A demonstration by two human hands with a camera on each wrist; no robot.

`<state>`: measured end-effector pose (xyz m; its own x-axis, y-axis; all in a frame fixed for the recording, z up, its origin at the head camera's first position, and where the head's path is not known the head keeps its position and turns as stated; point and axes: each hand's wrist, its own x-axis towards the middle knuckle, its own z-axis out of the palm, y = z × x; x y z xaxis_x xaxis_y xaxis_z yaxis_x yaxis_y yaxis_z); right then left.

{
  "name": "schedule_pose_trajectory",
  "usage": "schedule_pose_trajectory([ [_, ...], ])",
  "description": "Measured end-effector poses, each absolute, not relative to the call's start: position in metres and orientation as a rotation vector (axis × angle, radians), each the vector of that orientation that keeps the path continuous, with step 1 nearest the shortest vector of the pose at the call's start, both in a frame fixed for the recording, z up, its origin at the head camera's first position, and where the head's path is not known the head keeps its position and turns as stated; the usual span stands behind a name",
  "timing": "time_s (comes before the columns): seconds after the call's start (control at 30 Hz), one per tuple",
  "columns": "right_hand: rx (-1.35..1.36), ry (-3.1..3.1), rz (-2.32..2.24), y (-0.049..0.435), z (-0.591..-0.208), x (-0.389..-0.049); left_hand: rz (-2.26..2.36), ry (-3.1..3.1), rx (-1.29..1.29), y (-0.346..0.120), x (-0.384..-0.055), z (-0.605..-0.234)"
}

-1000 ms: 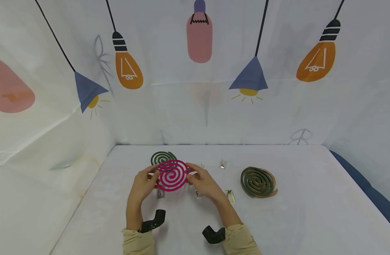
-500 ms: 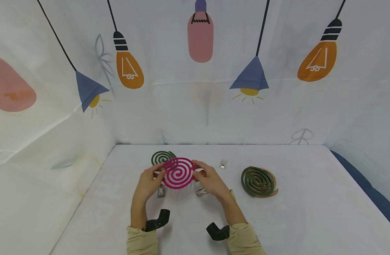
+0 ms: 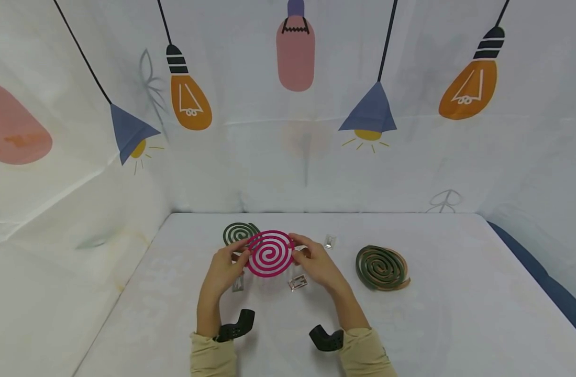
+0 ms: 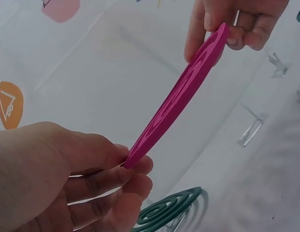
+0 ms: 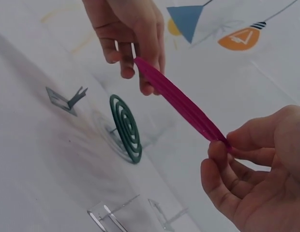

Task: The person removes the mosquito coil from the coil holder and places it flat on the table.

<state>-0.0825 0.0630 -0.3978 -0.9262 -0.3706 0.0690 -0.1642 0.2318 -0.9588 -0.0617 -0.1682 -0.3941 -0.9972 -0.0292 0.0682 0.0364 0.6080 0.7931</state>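
A pink mosquito coil (image 3: 269,255) is held up above the table between both hands. My left hand (image 3: 225,268) pinches its left edge between thumb and fingers. On the opposite edge, my right hand (image 3: 320,264) pinches it likewise. Both wrist views show the pink coil (image 4: 181,99) edge-on, a thin tilted disc. Behind it, a green mosquito coil (image 5: 126,126) sits raised off the table on a metal stand; the pink coil overlaps part of it in the head view. Small metal stands (image 3: 297,283) lie below and around the hands.
A stack of green and brown coils (image 3: 381,268) lies on the right of the white table (image 3: 448,314). One silvery stand (image 3: 330,241) is farther back, another metal stand (image 3: 238,284) by the left hand. A printed cloth wall (image 3: 269,157) closes off the back.
Both hands have carried the pink coil to the right and slightly away from me, keeping their pinch. The gold-coloured stand near the right wrist has become hidden behind it.
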Motion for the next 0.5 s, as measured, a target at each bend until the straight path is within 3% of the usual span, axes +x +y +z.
schedule_pose_trajectory([
  [0.5, -0.405, 2.389, -1.802, 0.074, -0.404, -0.09, -1.442, -2.669, -0.067, -0.154, -0.063, -0.395],
])
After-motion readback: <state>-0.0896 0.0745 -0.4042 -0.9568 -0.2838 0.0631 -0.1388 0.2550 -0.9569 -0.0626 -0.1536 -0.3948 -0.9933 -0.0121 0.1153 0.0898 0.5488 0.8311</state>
